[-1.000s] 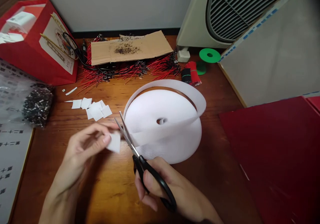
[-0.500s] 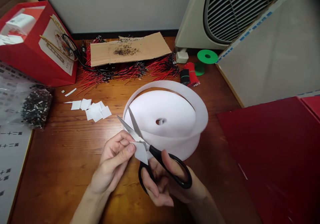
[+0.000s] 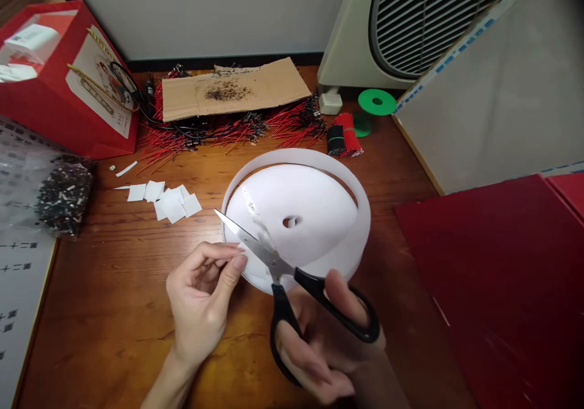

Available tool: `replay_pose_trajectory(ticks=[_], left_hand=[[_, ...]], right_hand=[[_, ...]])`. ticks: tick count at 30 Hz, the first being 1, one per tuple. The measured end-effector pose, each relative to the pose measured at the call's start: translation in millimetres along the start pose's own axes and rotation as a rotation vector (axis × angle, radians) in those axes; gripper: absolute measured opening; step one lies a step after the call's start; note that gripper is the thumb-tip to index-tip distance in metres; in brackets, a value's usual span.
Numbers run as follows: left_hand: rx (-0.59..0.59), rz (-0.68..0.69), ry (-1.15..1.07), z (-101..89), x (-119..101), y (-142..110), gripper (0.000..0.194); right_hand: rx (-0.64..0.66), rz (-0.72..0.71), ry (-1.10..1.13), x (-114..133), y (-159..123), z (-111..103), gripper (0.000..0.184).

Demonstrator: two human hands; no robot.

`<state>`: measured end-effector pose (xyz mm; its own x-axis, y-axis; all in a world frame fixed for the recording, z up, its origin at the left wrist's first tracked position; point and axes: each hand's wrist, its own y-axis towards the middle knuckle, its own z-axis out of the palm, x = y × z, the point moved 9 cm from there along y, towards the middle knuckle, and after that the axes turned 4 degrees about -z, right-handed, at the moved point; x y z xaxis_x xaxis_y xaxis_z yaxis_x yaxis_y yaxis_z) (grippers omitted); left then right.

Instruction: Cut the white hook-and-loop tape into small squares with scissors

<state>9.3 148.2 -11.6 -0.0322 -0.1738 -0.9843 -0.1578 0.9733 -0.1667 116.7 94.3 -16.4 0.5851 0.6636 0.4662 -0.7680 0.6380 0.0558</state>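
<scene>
My left hand [image 3: 201, 293] is closed in a pinch, thumb against index finger, at the near left edge of a large roll of white tape [image 3: 314, 214]. A white tape piece [image 3: 243, 248] shows faintly at its fingertips and blends with the roll behind. My right hand [image 3: 319, 336] holds black-handled scissors [image 3: 274, 263], its thumb in one loop and fingers in the other. The blades stand apart over the roll, pointing up and left, one blurred by motion. Cut white squares [image 3: 176, 205] lie overlapping on the table to the left.
Behind the roll, a cardboard sheet [image 3: 269, 86] lies over red wires [image 3: 228, 135]. A red gift bag [image 3: 55, 104] and a bag of small dark parts [image 3: 66, 196] stand left. Wire bundles [image 3: 349, 135], a green spool [image 3: 378, 101], a fan heater [image 3: 351, 38] and a red box [image 3: 493, 263] are right.
The scissors and my right hand have moved right and down, away from my left fingertips. The roll's loose outer loop has drawn inward. The tape piece at my left fingers shows less clearly.
</scene>
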Motion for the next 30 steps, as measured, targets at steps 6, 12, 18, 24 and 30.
replay_pose_trajectory(ticks=[6,12,18,24,30], left_hand=[[-0.048,0.005,0.020,-0.4,0.7,-0.8,0.008],[-0.164,0.062,0.094,-7.7,-11.0,-1.1,0.009],[-0.168,0.107,0.151,-2.3,-14.1,-6.9,0.007],[0.041,0.141,0.239,-1.0,-21.8,9.9,0.004],[0.194,0.067,0.224,7.6,-25.4,20.3,0.005]], right_hand=[[-0.199,-0.207,-0.205,35.7,-21.3,-3.5,0.072],[-0.883,-0.432,-0.597,71.3,-53.4,-30.0,0.048],[-1.145,-0.370,-0.686,59.4,-54.5,-51.5,0.037],[-1.138,-0.248,-0.861,80.3,-53.1,-54.1,0.028],[-1.079,-0.131,-0.988,93.6,-53.6,-50.7,0.022]])
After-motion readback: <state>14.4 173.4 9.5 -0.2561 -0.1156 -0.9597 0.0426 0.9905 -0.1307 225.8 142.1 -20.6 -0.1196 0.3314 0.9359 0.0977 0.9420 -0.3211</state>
